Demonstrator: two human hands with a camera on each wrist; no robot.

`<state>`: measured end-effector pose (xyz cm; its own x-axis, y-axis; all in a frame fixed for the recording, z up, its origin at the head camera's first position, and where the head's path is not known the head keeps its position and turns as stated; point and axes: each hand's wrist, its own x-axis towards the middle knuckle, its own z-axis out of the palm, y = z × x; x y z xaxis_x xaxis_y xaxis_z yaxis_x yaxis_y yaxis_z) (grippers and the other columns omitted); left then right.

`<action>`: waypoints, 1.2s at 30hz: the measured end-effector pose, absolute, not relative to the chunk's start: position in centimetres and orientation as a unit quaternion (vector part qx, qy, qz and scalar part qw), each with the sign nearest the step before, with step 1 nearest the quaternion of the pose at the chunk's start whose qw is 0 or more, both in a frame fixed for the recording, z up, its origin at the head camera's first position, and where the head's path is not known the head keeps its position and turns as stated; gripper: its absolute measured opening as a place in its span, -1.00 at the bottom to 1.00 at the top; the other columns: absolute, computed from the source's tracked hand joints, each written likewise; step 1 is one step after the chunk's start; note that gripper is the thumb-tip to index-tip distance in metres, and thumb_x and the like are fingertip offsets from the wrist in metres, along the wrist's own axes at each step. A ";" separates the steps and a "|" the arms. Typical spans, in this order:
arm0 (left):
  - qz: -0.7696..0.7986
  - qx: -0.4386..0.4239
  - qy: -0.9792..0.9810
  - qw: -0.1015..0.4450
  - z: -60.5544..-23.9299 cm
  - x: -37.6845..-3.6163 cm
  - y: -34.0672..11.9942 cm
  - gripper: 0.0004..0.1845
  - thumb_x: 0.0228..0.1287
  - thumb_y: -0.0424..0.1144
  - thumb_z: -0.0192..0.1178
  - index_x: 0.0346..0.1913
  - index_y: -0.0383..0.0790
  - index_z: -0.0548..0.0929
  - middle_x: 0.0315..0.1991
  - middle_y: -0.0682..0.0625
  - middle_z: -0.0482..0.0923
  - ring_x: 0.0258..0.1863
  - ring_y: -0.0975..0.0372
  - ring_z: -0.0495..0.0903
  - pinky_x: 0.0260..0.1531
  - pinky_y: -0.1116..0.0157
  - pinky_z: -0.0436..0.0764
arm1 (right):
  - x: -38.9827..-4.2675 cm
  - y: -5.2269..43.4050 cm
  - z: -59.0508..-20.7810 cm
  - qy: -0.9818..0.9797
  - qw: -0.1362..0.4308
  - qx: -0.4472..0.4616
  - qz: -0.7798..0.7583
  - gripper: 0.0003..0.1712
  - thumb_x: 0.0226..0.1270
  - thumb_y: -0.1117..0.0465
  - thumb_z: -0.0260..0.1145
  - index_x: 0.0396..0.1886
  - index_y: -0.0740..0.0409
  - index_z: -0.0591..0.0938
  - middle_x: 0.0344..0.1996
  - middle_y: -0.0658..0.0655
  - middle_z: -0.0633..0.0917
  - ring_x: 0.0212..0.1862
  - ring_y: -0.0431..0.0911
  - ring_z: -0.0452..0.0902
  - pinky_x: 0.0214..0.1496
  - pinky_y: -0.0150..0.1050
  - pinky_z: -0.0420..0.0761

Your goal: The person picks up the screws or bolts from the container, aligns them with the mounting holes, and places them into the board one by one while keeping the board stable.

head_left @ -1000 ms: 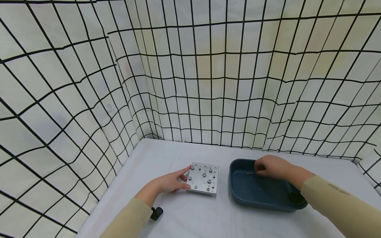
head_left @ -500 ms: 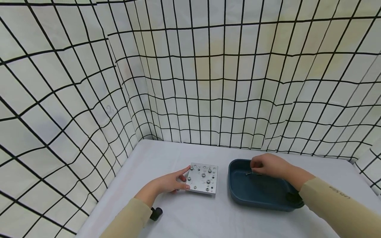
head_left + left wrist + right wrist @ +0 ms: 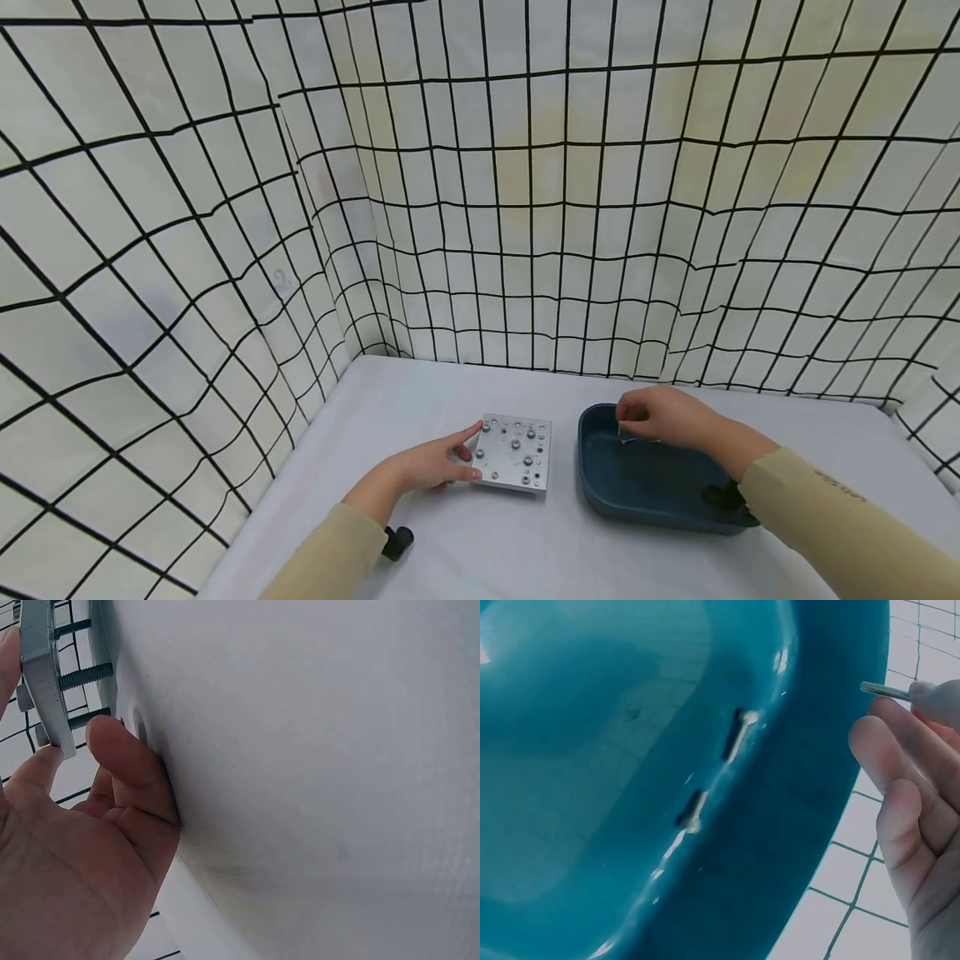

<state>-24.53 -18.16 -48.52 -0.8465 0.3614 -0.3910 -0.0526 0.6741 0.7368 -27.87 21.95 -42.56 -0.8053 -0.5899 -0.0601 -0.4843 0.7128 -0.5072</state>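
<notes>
Right hand (image 3: 667, 414) above the blue tray (image 3: 645, 487), thumb and fingertips pinching a slim metal screw (image 3: 885, 691). I judge it light, stiff, prone to roll; best taken by the shank near one end, as here. The left hand's (image 3: 431, 462) thumb and forefinger grip the left side of the square metal plate (image 3: 513, 457) on the table, left of the tray. I'd expect that plate rigid, fairly heavy, smooth-faced; edges give the surest hold.

Looks: screw silvery, threaded at its free end; far end hidden by fingers. Plate grey, drilled with holes, several screw heads on top, threaded shanks (image 3: 86, 676) jutting below. Two loose screws (image 3: 740, 735) lie apart inside the tray.
</notes>
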 end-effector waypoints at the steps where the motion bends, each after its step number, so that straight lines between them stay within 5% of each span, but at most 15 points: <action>1: 0.393 0.088 0.877 0.262 -48.5 -24.5 -18.2 -0.02 0.15 0.04 0.43 0.57 0.22 0.11 0.07 0.00 0.44 -0.53 0.20 0.38 -0.39 0.27 0.45 | -27.9 21.7 -42.5 0.920 0.107 -0.291 -0.241 -0.90 0.40 0.17 0.32 -0.15 0.03 0.69 -0.23 -0.06 0.73 -0.30 -0.22 0.62 -0.32 -0.25 0.58; 6: 0.388 0.083 0.880 0.260 -48.7 -24.5 -18.2 -0.02 0.14 0.05 0.44 0.57 0.23 0.11 0.07 0.01 0.45 -0.52 0.20 0.38 -0.38 0.26 0.45 | -28.1 20.5 -42.4 0.926 0.087 -0.293 -0.222 -0.89 0.39 0.12 0.34 -0.14 -0.05 0.70 -0.18 -0.11 0.74 -0.14 -0.24 0.66 -0.16 -0.21 0.61; 17: 0.393 0.081 0.878 0.262 -48.8 -24.4 -18.3 -0.02 0.14 0.05 0.43 0.57 0.23 0.11 0.08 0.00 0.46 -0.51 0.19 0.39 -0.38 0.26 0.45 | -28.4 16.9 -41.5 0.915 0.111 -0.283 -0.264 -0.92 0.40 0.16 0.33 -0.16 -0.04 0.68 -0.27 -0.01 0.75 -0.47 -0.15 0.62 -0.36 -0.23 0.57; 36: 0.387 0.091 0.880 0.259 -48.6 -24.6 -18.1 -0.03 0.16 0.05 0.43 0.57 0.22 0.11 0.07 0.02 0.45 -0.47 0.18 0.41 -0.35 0.26 0.47 | -30.2 10.2 -41.9 0.898 0.146 -0.273 -0.312 -0.96 0.39 0.17 0.35 -0.20 -0.06 0.68 -0.25 0.02 0.76 -0.46 -0.11 0.66 -0.29 -0.18 0.55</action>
